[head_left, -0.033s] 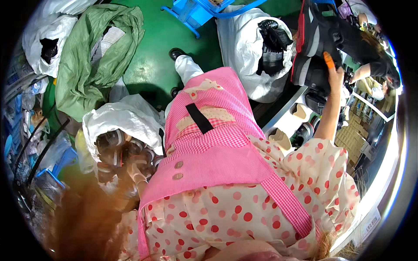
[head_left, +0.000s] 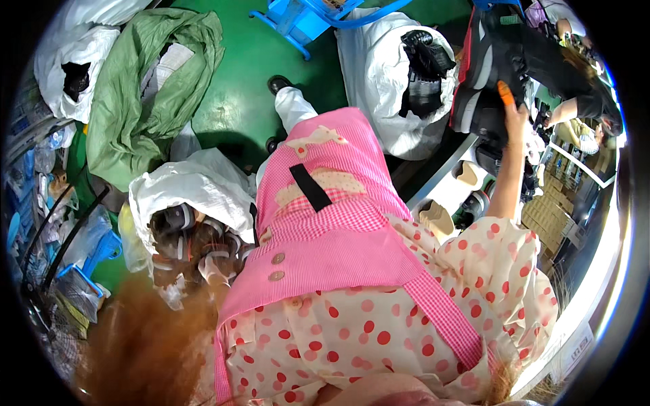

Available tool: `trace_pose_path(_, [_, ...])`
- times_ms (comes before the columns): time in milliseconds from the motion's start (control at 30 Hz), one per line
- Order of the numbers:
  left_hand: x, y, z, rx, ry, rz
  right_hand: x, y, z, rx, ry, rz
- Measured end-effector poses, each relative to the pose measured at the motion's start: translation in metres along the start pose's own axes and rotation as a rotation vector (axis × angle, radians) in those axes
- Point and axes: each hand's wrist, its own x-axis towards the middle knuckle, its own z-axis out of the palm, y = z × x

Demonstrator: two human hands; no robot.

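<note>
Sack (head_left: 203,169), white, gapes at nine o'clock, holding shoes (head_left: 177,216). At two, a black shoe (head_left: 485,115) touches the right hand (head_left: 515,122): one orange-tipped finger lies on it, the others I cannot tell. At eight, the left hand (head_left: 215,266) is among the sacked shoes, its fingers unreadable.

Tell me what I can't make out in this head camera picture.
All in the head view:
- Left hand: its grip is unclear, since blurred brown hair crosses in front among the shoes.
- Right hand: some fingers are hidden by the dark footwear it touches.
- Green sack: its folds hide most of its contents.
- Blue plastic object: cut off by the upper edge.
</note>
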Motion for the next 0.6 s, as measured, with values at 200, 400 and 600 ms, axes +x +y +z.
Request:
trace_pose_path(200, [0.071,-0.033,-0.012,-0.091,-0.103,0.150,-0.052,0.126,0.119,0.056,0.263,0.381])
trace_pose_path(400, [0.071,-0.043,-0.022,-0.037,-0.090,0.149,-0.098,0.215,0.255,0.657,0.089,1.031])
trace_pose_path(600, [0.060,-0.038,-0.032,-0.009,-0.056,0.153,-0.103,0.218,0.287,0.892,0.064,1.014])
